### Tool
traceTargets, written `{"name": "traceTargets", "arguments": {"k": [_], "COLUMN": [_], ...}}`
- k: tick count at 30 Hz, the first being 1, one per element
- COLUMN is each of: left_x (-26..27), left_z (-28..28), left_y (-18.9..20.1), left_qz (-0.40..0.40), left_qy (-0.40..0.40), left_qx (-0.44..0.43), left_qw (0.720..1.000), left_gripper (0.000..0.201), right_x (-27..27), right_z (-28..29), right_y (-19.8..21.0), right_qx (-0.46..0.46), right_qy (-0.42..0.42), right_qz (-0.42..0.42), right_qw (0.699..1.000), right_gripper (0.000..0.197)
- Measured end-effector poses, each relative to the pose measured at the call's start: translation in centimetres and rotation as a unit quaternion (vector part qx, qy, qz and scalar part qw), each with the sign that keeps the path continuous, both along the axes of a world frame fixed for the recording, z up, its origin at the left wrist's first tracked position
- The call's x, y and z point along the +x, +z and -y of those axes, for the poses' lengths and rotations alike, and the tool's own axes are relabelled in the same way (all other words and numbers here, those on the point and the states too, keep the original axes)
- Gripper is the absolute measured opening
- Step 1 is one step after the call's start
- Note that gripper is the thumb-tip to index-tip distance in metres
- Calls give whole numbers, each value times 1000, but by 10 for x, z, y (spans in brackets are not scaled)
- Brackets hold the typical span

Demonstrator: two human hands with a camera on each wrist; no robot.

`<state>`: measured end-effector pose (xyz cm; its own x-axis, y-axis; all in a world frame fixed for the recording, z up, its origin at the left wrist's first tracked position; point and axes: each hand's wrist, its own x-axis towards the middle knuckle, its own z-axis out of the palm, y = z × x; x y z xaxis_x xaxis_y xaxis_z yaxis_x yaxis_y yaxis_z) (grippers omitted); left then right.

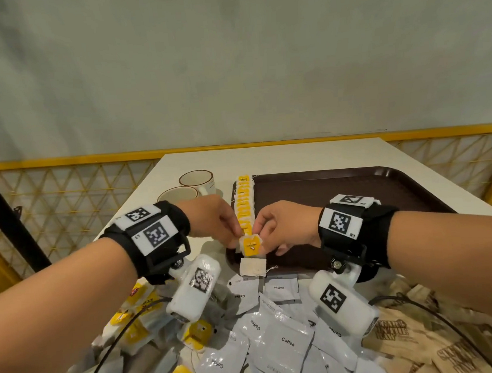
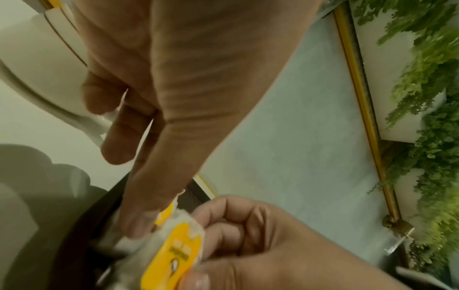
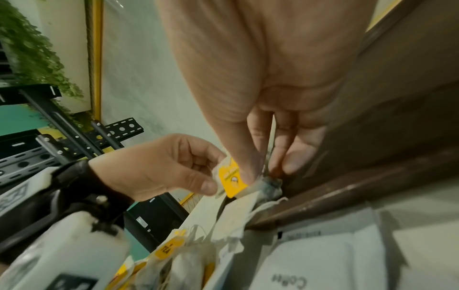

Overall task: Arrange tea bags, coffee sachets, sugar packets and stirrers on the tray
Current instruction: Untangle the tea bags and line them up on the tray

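Head view: both hands pinch one yellow-tagged tea bag (image 1: 251, 245) above the near left corner of the brown tray (image 1: 355, 190).

Fingertips of the left hand (image 1: 212, 217) and the right hand (image 1: 285, 227) meet on that bag — each clamped on it from its own side — just in front of a row of tea bags (image 1: 243, 204) lined along the tray's left edge. A plain white tea bag (image 1: 252, 267) lies on the tray's near rim, just below the held one. On the white worktop (image 1: 295, 156), loose tea bags (image 1: 133, 334) are heaped at near left, grey coffee sachets (image 1: 281, 338) in the middle, brown sugar packets (image 1: 418, 334) at near right — two cups (image 1: 196, 181) stand beyond the left hand.
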<state>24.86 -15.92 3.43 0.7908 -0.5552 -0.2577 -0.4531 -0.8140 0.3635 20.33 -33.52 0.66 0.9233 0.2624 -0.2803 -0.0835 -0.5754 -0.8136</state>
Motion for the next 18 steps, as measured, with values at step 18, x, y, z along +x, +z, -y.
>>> {"name": "traceTargets", "arguments": {"k": [18], "left_x": [7], "left_z": [9], "left_y": [-13], "left_qz": [73], "left_qy": [-27], "left_qx": [27], "left_qw": [997], "left_gripper": [11], "right_x": [-22], "right_z": [-12], "right_y": [11], "right_qx": [-211], "right_qy": [153], "right_qz": [57], "right_qw": [964], "right_gripper": [51]}}
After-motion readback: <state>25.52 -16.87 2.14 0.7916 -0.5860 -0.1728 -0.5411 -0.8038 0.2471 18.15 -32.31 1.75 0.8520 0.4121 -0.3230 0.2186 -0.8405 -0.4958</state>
